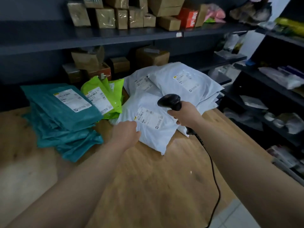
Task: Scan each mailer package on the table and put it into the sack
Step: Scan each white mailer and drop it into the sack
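The white plastic mailer package [148, 129] lies centrally on the wooden tabletop [148, 178], likely light, floppy and slick, best held by an edge. My left hand [127, 133] pinches its left edge; my right hand [184, 115] grips the black handheld scanner [169, 102] just above.

Table [148, 178] – matt wood grain. White mailer [153, 134]: smooth plastic film. Scanner [170, 102]: black semi-gloss plastic. 12 o'clock boxes [105, 17] – cardboard.
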`<state>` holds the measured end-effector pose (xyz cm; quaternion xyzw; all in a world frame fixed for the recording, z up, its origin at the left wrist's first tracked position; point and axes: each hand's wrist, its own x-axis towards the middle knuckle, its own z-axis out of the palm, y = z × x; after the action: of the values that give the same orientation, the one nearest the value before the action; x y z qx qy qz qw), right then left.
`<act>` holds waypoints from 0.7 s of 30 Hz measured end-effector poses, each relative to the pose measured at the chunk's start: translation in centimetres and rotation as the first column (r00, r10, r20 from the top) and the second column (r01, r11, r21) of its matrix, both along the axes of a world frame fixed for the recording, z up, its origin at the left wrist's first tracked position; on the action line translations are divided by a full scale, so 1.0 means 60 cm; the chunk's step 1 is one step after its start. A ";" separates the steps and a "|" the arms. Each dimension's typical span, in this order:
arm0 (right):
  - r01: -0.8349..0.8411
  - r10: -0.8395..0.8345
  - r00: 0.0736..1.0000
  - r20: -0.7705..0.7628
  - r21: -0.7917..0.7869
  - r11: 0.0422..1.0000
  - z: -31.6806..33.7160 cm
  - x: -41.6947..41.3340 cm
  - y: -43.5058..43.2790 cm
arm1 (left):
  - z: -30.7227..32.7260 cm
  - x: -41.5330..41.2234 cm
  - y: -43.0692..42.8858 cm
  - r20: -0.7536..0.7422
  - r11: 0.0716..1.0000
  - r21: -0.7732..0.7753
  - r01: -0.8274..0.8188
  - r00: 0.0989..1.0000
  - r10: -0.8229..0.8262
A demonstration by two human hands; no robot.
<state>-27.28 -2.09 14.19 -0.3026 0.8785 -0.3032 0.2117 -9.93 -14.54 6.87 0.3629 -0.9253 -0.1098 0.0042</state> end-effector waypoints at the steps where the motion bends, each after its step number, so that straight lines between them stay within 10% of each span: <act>1: -0.030 0.030 1.000 -0.005 0.011 0.999 -0.012 -0.020 -0.016 | -0.011 -0.015 -0.003 0.012 0.999 0.029 -0.041 0.999 0.041; 5: -0.125 0.125 0.992 0.000 0.030 0.992 -0.063 -0.087 -0.067 | -0.068 -0.062 -0.010 0.044 0.926 0.250 -0.285 0.958 0.283; 9: -0.198 0.196 0.980 0.031 0.046 0.979 -0.100 -0.127 -0.096 | -0.123 -0.096 -0.013 -0.005 0.643 0.581 -0.499 0.788 0.616; 16: -0.306 0.300 0.951 0.078 0.081 0.949 -0.142 -0.166 -0.103 | -0.158 -0.124 -0.019 -0.041 0.127 0.935 -0.330 0.257 0.965; 21: -0.387 0.367 0.908 0.203 0.070 0.919 -0.138 -0.158 -0.057 | -0.150 -0.097 0.003 0.002 0.025 0.993 -0.119 0.218 0.976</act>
<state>-36.74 -5.50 5.93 -0.4251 0.7948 -0.2354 0.3636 -15.75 -14.35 -2.13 0.6025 -0.3117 -0.6912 0.2492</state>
